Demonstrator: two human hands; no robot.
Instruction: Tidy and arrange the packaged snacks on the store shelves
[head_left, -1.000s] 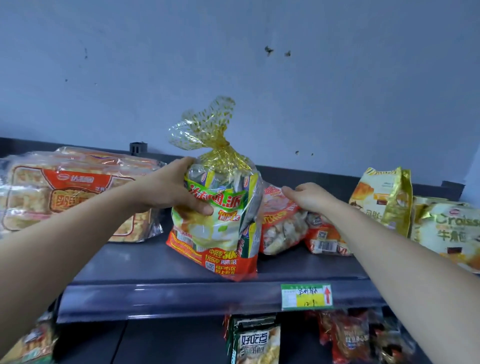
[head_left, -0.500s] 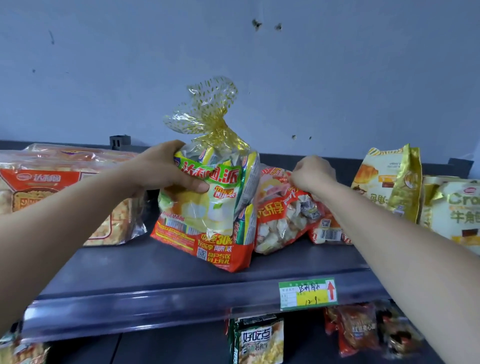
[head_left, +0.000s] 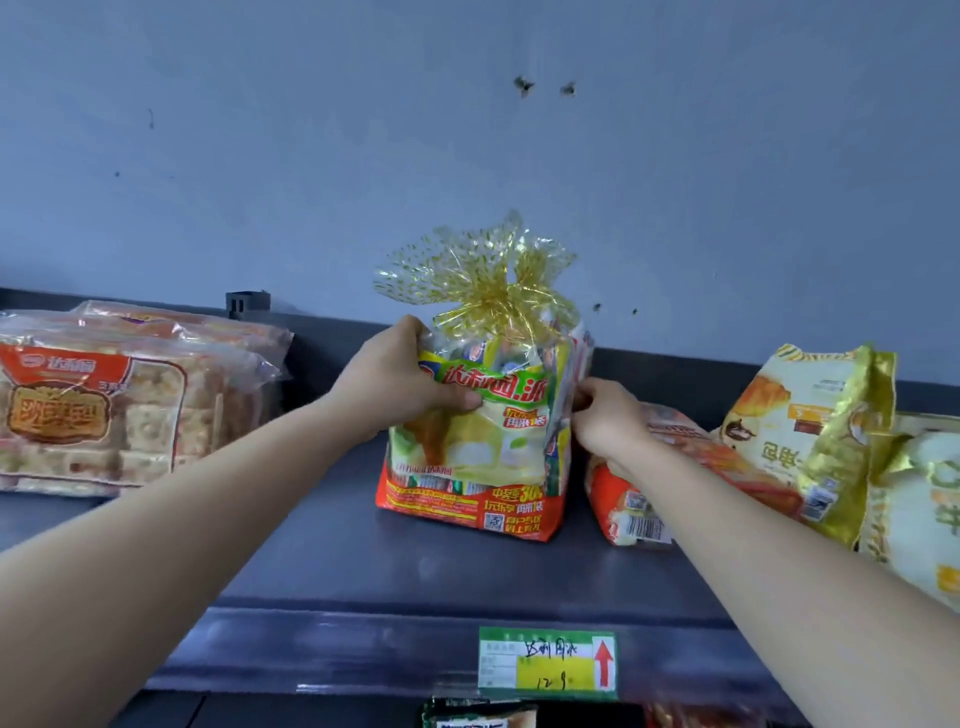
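A tall snack bag (head_left: 478, 457) with green and red print and a gold tied top stands upright on the dark shelf (head_left: 311, 561). My left hand (head_left: 395, 379) grips its upper left side, thumb across the front. Against the bag's upper right edge, my right hand (head_left: 608, 421) has its fingers curled and seems to pinch the wrapper there. A red snack bag (head_left: 696, 467) lies just right of it, partly under my right wrist.
Stacked cracker packs (head_left: 104, 405) lie at the shelf's left. Gold-and-white bread bags (head_left: 810, 426) lean at the right. A green price tag (head_left: 548, 665) sits on the shelf's front rail. The top of another pack (head_left: 478, 714) shows on the shelf below. A grey wall stands behind.
The tall bag has gone from tilted to upright and shifted right. My right hand let go of the red bag and came to the tall bag's right edge.
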